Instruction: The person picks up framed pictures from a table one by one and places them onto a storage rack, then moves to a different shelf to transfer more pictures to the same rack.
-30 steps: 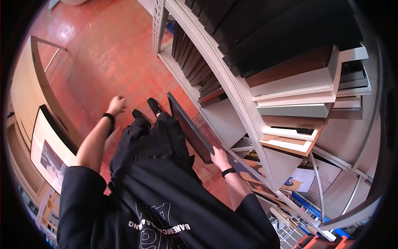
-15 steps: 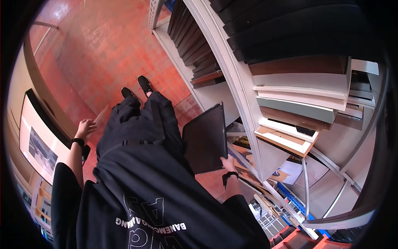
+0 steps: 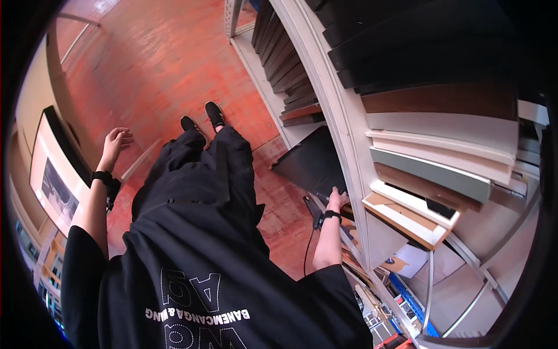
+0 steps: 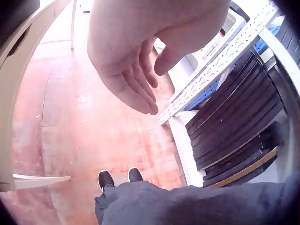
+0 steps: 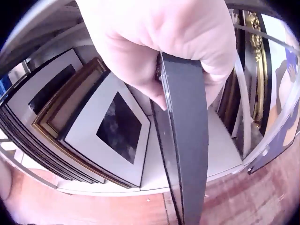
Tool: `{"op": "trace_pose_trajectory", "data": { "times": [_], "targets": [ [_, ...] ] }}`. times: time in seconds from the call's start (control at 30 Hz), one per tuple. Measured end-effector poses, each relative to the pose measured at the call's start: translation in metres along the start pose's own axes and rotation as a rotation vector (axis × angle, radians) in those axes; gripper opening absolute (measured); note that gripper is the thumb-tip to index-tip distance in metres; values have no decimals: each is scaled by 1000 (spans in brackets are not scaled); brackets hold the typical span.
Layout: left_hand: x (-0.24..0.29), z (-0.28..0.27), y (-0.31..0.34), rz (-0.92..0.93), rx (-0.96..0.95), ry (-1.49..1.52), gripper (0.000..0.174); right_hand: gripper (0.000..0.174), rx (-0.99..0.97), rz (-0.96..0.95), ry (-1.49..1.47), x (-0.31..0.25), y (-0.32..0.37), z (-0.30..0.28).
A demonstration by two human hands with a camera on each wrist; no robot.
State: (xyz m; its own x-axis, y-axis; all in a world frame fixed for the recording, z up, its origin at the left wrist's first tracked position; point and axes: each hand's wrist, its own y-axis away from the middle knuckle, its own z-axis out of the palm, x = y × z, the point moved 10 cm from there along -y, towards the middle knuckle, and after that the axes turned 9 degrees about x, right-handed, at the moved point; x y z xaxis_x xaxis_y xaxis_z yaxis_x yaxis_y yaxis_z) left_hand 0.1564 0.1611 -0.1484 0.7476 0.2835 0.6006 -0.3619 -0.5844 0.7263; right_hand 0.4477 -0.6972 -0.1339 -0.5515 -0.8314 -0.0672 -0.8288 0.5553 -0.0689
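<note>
My right hand (image 3: 335, 200) grips a black picture frame (image 3: 314, 163) by one edge, low at the shelving on the right. In the right wrist view the thumb and fingers straddle the thick dark side of the frame. It stands on edge over the lower shelf (image 5: 220, 145), between leaning framed pictures. On its left, a picture with a white mat (image 5: 75, 133) leans with others behind it; on its right is an ornate gold frame (image 5: 259, 51). My left hand (image 3: 116, 144) hangs in the air by my left side, fingers loosely bent, holding nothing.
Above, a shelf carries a row of black frames (image 3: 430, 52) and several white and brown ones (image 3: 442, 145). A white shelf post (image 3: 343, 116) stands beside my right arm. To the left, a matted picture (image 3: 55, 186) leans against pale furniture. The floor (image 3: 163, 70) is red.
My right hand has carried the black frame from beside my legs rightward to the lower shelf, turning it on the way. The left hand has swung out to the left.
</note>
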Motion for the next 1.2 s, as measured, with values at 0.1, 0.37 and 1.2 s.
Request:
{"op": "trace_pose_trajectory", "data": {
  "times": [0.1, 0.37, 1.2],
  "targets": [
    [-14, -15, 18, -35, 42, -47, 25, 66, -96, -40, -280, -32, -27, 67],
    [-91, -44, 72, -188, 169, -11, 23, 71, -218, 265, -192, -115, 9, 90],
    [-109, -31, 137, -189, 234, 126, 22, 61, -964, 417, -820, -213, 68, 161]
  ]
}}
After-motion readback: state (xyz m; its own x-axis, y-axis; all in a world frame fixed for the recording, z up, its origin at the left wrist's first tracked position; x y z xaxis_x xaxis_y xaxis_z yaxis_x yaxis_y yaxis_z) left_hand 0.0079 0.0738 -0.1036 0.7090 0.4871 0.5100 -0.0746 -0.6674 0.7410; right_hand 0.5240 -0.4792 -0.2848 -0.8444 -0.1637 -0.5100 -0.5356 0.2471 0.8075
